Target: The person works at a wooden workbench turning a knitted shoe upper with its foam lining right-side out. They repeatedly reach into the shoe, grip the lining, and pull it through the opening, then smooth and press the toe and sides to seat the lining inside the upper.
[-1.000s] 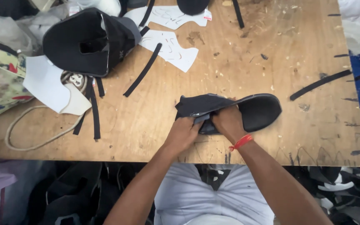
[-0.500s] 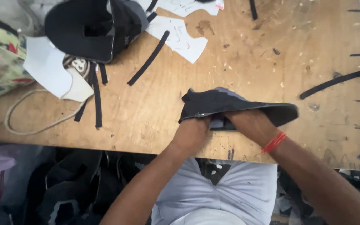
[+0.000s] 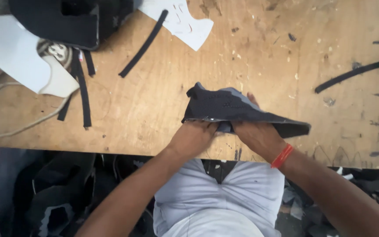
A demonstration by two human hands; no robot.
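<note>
Bare forearms, a red wristband (image 3: 282, 156), light grey trousers (image 3: 218, 199).

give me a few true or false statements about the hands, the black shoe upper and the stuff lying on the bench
1. Both hands hold the black shoe upper at the near edge of the wooden bench. True.
2. The red band sits on the left wrist. False: it is on the right wrist, behind the right hand.
3. The left hand lies flat on bare wood, away from the upper. False: its grip is on the upper's lower edge.
4. A white paper pattern lies at the far side of the bench. True.
5. The long black strip is draped over the upper. False: it lies apart on the wood, far left.
</note>
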